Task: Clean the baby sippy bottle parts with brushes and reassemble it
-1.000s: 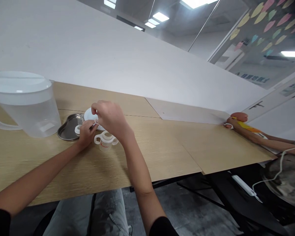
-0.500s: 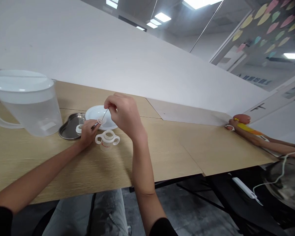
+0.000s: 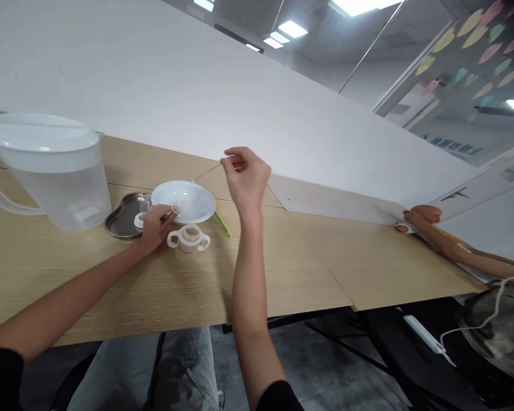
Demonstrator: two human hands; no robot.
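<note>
My left hand (image 3: pixel 154 224) rests on the wooden table, its fingers closed on a small white round part (image 3: pixel 178 208) beside the white bowl (image 3: pixel 184 201). My right hand (image 3: pixel 245 177) is raised above the table, pinching the end of a thin wire-like strand (image 3: pixel 205 171) that runs down toward the bowl. A small clear bottle with two white handles (image 3: pixel 188 240) stands just in front of the left hand. A green stick (image 3: pixel 223 225) lies by the bowl.
A large clear lidded jug (image 3: pixel 51 171) stands at the left. A metal tray (image 3: pixel 122 217) holding a small white ring lies behind my left hand. Another person's arm (image 3: pixel 454 251) reaches onto the table at the far right. A white partition runs behind.
My right hand has lifted up and to the right away from my left hand, drawing the thin strand out. The bowl is now uncovered.
</note>
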